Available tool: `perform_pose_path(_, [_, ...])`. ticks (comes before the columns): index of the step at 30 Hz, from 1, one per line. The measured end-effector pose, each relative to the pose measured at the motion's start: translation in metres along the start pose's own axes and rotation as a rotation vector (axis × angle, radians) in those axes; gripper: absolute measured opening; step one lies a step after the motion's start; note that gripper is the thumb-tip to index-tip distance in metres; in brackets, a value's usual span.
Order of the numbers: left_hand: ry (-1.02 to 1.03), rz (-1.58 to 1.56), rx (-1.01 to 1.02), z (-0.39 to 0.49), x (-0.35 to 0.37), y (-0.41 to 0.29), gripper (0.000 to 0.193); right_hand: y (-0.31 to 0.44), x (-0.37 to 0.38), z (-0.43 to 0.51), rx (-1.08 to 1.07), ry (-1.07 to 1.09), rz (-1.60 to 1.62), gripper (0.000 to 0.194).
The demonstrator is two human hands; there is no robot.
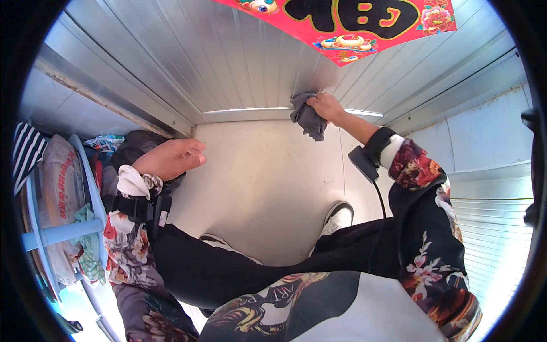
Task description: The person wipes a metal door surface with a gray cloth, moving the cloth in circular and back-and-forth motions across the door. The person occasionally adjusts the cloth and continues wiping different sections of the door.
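Note:
My right hand [327,107] grips a crumpled dark grey cloth [308,117] at the lower edge of a ribbed metal door [252,64]. The cloth hangs down in front of the door's bottom rail, over the pale floor as seen from above. My left hand [171,159] is held out on the left with nothing in it, its fingers apart and slightly bent, near a dark plastic bag [139,147]. A red paper decoration [342,30] with black and gold lettering is on the door above my right hand.
A light blue rack [92,226] on the left holds plastic bags and a green net-like cloth [87,243]. A striped cloth [26,149] hangs beside it. Tiled wall [474,137] stands to the right. My shoes [339,216] rest on the tiled floor [265,179].

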State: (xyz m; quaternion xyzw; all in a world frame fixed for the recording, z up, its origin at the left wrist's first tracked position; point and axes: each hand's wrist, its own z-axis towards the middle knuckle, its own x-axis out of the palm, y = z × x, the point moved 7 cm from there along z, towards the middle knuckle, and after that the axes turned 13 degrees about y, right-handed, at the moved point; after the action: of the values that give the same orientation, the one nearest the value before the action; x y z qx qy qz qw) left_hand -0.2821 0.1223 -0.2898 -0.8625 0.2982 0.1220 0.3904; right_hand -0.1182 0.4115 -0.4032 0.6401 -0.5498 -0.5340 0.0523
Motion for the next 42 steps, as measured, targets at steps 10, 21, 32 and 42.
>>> perform_pose_path(10, [0.005,-0.016,0.02,0.006,-0.001,0.004,0.035,0.026,-0.032,-0.025,-0.216,-0.292,-0.17,0.041])
perform_pose_path(21, [0.009,-0.056,0.028,-0.007,0.001,0.006,0.034,-0.021,0.026,0.01,0.217,0.056,0.091,0.041])
perform_pose_path(32, [0.019,0.033,0.011,0.008,-0.001,0.001,0.041,0.065,-0.066,-0.06,-0.36,-0.339,0.198,0.038])
perform_pose_path(42, [0.018,0.017,0.005,0.009,0.0,0.001,0.038,0.041,-0.042,-0.035,-0.249,-0.176,0.332,0.041])
